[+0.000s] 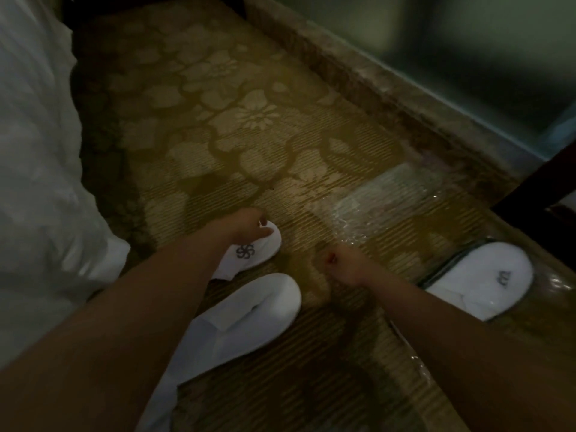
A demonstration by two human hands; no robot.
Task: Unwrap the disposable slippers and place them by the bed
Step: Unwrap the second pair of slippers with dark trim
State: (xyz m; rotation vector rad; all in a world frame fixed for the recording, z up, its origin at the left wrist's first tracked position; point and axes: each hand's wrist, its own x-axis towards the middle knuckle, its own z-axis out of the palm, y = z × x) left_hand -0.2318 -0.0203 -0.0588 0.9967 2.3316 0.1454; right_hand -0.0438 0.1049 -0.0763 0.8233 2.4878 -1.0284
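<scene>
A white slipper with a grey flower logo (249, 254) lies on the patterned carpet, and my left hand (246, 226) rests on its toe with fingers curled over it. A second white slipper (252, 310) lies just nearer to me, partly under my left forearm. My right hand (343, 266) is closed into a fist above the carpet with nothing visible in it. To the right, another white slipper pair (486, 279) sits inside a clear plastic wrapper. An empty clear wrapper (383, 198) lies on the carpet beyond my right hand.
White bed linen (40, 169) hangs down along the left. A stone ledge (374, 88) and glass wall run diagonally at the right. A dark wooden furniture leg (542, 182) stands at the right edge.
</scene>
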